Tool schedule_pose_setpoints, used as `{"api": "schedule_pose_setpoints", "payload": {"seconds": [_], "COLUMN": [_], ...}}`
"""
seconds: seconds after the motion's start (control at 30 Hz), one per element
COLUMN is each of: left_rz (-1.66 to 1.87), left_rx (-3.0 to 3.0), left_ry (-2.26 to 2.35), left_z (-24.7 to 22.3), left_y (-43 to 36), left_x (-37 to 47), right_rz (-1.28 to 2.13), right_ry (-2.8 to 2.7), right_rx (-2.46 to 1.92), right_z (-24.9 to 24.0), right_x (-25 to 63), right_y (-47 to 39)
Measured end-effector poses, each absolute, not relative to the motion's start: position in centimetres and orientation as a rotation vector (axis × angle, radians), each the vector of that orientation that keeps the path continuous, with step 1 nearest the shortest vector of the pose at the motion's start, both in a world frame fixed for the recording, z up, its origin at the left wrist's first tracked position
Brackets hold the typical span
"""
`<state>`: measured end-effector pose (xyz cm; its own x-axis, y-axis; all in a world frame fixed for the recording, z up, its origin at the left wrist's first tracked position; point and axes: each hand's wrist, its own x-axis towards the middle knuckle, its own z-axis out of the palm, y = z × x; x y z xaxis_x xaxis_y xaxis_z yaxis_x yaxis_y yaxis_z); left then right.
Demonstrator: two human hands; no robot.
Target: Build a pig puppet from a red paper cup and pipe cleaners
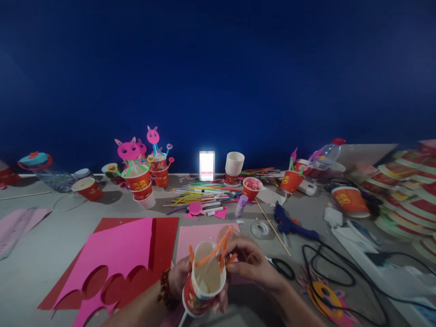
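Note:
My left hand point(180, 275) is wrapped round a red and white paper cup point(205, 290), which is tilted so its opening faces up toward me. The cup seems to be stacked with another, and a thin white stick pokes out near its base. Orange pipe cleaners point(210, 256) cross the mouth and bend over the rim. At the right side of that rim, my right hand point(250, 261) pinches an orange pipe cleaner between thumb and fingers. Its fingertips partly hide the bent ends.
Cut pink paper point(119, 250) lies on red sheets at left. Pipe cleaners point(204, 193), a purple glue stick point(240, 206) and a tape roll point(260, 229) lie ahead. To the right are a blue glue gun point(293, 225), scissors point(283, 268) and black cable point(340, 259). Decorated cups point(139, 183) stand behind.

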<state>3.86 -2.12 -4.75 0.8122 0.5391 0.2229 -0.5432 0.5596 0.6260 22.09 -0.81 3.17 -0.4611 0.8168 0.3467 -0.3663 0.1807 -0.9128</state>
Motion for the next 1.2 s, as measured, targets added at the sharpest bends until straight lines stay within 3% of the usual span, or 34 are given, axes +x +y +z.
{"api": "schedule_pose_setpoints", "payload": {"seconds": [1.2], "left_rz": [0.708], "left_rx": [0.707], "left_ry": [-0.076], "left_z": [-5.3], "left_y": [-2.15], "left_x": [3.86], "right_rz": [1.481], "right_ry": [-1.448], "right_rx": [-0.527], "right_z": [2.99], "right_x": [21.92], "right_y": [-0.93]}}
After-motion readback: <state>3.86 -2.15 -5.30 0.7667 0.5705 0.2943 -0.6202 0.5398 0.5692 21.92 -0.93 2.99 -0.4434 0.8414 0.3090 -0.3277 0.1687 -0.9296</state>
